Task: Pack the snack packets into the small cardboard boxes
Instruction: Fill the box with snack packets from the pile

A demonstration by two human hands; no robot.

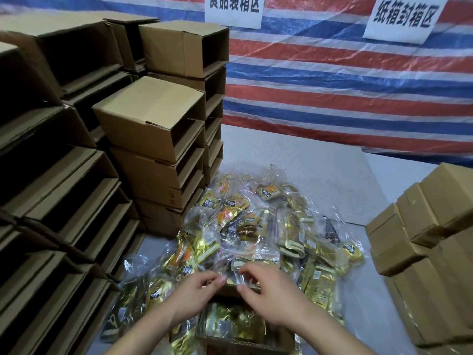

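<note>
Striped tarp [332, 80] behind, packets [245, 226] heaped at 12. Both hands, left [197, 290] and right [271, 295], pinch bag [236, 274] over box [240, 336]. Slick film may slip, spilling outside.

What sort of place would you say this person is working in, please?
Probably a makeshift packing area: stacks of empty cardboard boxes, a heap of snack packets, a striped tarpaulin wall with paper signs.
</note>
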